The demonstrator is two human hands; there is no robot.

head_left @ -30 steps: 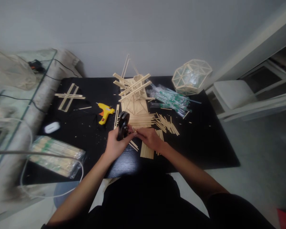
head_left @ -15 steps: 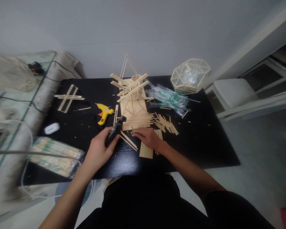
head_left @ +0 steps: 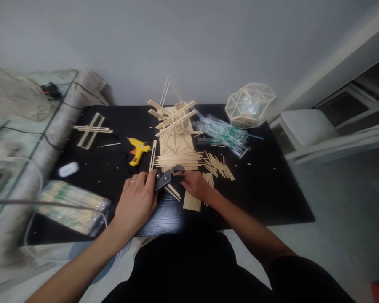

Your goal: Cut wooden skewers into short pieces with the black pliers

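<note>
My left hand point(head_left: 139, 195) is wrapped round the handles of dark pliers point(head_left: 166, 178), whose jaws point right towards my right hand point(head_left: 194, 184). The fingers of my right hand are pinched together right at the jaws; in the jaws a small pale piece shows, and what the fingertips hold is too small to make out. Just beyond the hands, loose wooden sticks point(head_left: 180, 160) lie across a slatted wooden mat point(head_left: 185, 143). Below the pliers rest a few thin sticks point(head_left: 173, 192). A flat row of joined sticks point(head_left: 192, 202) lies under my right wrist.
A yellow glue gun point(head_left: 138, 150) lies left of the mat. Crossed wooden strips point(head_left: 177, 118) are stacked at the back, beside clear plastic wrappers point(head_left: 222, 132) and a polyhedron frame point(head_left: 251, 105). Short sticks point(head_left: 219, 166) lie right; a packed stick bundle point(head_left: 74, 206) and white case point(head_left: 68, 169) lie left.
My left hand has turned over, palm down, and the pliers have swung right to meet my right hand's fingertips. My right hand has moved only slightly. The view has shifted a little.
</note>
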